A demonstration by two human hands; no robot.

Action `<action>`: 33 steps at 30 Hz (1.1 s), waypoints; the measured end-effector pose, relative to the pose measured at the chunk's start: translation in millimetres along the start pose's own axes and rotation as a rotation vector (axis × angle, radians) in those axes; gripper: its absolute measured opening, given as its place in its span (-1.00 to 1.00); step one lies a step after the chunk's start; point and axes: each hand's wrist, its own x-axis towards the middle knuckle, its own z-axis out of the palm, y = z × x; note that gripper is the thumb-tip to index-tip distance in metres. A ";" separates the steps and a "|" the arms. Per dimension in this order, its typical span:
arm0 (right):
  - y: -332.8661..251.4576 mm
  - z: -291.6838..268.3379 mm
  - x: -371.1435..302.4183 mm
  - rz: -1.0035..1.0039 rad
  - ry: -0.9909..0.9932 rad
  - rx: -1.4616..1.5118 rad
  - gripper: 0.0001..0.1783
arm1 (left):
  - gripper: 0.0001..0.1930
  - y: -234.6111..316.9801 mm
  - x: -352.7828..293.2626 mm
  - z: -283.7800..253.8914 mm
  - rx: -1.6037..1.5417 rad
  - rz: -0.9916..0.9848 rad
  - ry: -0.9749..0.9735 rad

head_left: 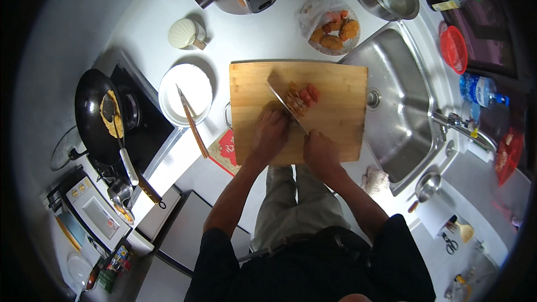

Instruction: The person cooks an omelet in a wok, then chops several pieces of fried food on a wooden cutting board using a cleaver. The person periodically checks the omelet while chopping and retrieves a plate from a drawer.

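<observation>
On a wooden cutting board (pixel 347 117), my right hand (pixel 321 150) grips a kitchen knife (pixel 288 105) by its handle, which the fingers hide. The blade slants up and to the left across the board, its edge beside chopped orange-red food pieces (pixel 305 96). Left of the blade, my left hand (pixel 272 130) has its fingers curled over a brownish-yellow piece of food (pixel 271 107), holding it against the board. Most of that piece lies under the fingers. Beyond the board, an open plastic bag (pixel 313 10) contains several orange-brown food pieces (pixel 333 42).
A white bowl (pixel 166 99) with chopsticks (pixel 196 131) across it stands left of the board. Farther left, a black wok (pixel 88 100) with a spatula sits on the stove. The sink (pixel 400 140) adjoins the board's right side. A metal bowl (pixel 411 5) and cooker (pixel 224 4) stand behind.
</observation>
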 end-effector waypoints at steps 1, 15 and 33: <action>-0.8 -2.0 -0.6 0.017 0.007 0.057 -0.81 | -0.83 -1.5 0.9 -2.6 -0.011 -0.003 -0.003; -0.3 0.6 -22.9 0.004 0.004 -0.034 -0.88 | -0.81 1.5 -6.6 -4.1 -0.013 0.024 -0.026; -0.3 27.5 -25.4 -0.059 -0.033 -0.096 -0.78 | -0.86 -48.8 -60.0 68.7 0.167 -0.069 -0.210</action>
